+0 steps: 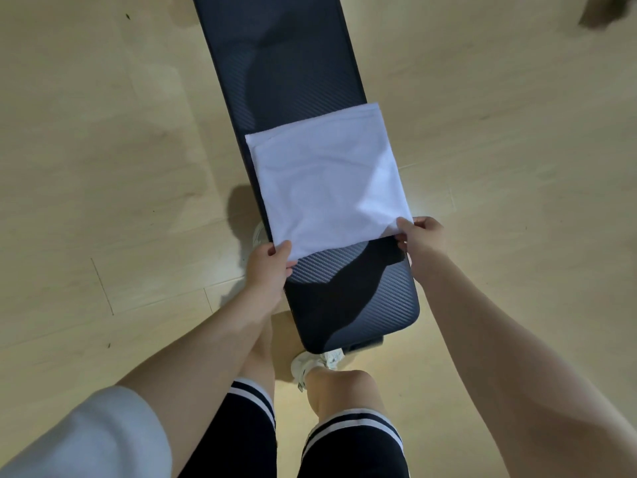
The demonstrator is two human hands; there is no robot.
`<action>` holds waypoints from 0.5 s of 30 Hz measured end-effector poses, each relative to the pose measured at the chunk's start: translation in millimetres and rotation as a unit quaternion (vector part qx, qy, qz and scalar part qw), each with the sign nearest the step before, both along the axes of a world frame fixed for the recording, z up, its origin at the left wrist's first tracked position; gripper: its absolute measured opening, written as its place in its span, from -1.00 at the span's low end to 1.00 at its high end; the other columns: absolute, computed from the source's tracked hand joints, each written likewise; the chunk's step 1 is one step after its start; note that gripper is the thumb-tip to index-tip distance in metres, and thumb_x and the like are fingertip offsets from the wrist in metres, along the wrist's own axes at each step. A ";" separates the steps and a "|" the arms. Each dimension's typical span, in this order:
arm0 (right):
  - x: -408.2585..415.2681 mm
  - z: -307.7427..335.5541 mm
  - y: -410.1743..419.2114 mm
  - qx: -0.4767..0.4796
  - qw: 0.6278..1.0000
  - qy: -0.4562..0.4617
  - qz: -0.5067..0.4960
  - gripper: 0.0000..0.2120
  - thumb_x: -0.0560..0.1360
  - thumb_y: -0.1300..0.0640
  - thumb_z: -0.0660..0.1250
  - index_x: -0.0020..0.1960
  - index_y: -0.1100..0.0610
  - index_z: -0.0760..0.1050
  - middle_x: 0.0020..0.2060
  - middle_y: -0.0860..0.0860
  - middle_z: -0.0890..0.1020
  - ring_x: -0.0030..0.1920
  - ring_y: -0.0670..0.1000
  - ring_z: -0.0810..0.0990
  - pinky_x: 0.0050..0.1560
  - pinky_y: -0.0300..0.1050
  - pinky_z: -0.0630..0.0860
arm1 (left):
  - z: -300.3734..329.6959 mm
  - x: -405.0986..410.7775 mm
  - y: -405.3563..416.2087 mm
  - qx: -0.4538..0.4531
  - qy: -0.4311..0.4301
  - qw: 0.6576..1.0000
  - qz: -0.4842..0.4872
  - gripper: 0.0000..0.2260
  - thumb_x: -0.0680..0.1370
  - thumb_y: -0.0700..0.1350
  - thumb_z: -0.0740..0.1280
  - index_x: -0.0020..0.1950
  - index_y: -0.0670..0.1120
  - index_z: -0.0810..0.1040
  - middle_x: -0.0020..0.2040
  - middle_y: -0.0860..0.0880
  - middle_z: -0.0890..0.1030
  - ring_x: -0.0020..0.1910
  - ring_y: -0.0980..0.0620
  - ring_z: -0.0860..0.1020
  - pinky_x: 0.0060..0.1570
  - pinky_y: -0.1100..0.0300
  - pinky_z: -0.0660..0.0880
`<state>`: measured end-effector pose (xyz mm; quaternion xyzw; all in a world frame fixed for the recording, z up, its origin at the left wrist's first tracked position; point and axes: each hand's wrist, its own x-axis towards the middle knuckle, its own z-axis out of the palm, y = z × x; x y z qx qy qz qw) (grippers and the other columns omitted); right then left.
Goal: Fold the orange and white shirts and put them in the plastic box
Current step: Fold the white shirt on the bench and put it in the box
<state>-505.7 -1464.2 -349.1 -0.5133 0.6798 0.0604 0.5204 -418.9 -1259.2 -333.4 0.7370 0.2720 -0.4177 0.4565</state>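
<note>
The white shirt (324, 177) lies folded into a rough rectangle across a long dark padded bench (286, 56). My left hand (267, 267) pinches its near left corner, thumb on top of the cloth. My right hand (420, 238) pinches the near right corner, which is lifted slightly off the bench. The shirt's far edge rests flat on the bench. No orange shirt and no plastic box are in view.
The bench runs away from me over a pale wooden floor (103, 150). My legs in dark shorts with white stripes and a white shoe (310, 365) stand at the bench's near end. A blurred dark shape (603, 10) sits at the top right corner.
</note>
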 end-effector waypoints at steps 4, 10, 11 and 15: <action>-22.0 31.1 12.1 0.006 1.000 0.009 0.017 -0.95 0.43 0.21 0.27 -0.18 0.16 0.40 -0.37 0.06 0.50 -0.39 0.02 0.43 -0.31 -0.12 0.44 | 24.9 -5.8 24.4 -0.018 0.034 0.999 -0.018 -0.91 0.55 -0.15 0.28 -0.07 -0.18 0.48 -0.14 -0.11 0.55 -0.27 0.06 0.54 -0.39 0.41 0.51; -17.9 63.0 12.9 0.020 0.998 -0.034 0.046 -0.79 0.44 0.34 0.14 -0.06 0.06 0.37 -0.42 0.05 0.39 -0.45 0.01 0.31 -0.40 -0.13 0.30 | 55.3 16.0 32.0 0.006 0.043 0.997 -0.067 -0.83 0.56 -0.21 0.24 0.12 -0.11 0.32 -0.25 -0.08 0.48 -0.37 -0.01 0.44 -0.35 0.23 0.38; -11.0 65.2 10.2 0.027 0.997 -0.047 0.058 -0.79 0.45 0.34 0.14 -0.15 0.05 0.41 -0.43 0.05 0.39 -0.46 0.00 0.31 -0.41 -0.16 0.28 | 58.1 24.5 29.3 0.000 0.046 0.996 -0.082 -0.90 0.57 -0.22 0.21 0.08 -0.10 0.39 -0.22 -0.05 0.49 -0.34 0.00 0.46 -0.33 0.23 0.39; 23.0 61.5 -4.9 -0.014 0.992 -0.055 0.113 -0.77 0.49 0.25 0.22 -0.31 0.06 0.48 -0.42 0.04 0.50 -0.43 0.00 0.44 -0.39 -0.22 0.36 | 57.0 60.0 13.2 -0.036 0.080 0.992 -0.094 -0.85 0.59 -0.21 0.18 0.04 -0.11 0.53 -0.14 0.01 0.52 -0.26 0.07 0.52 -0.20 0.29 0.45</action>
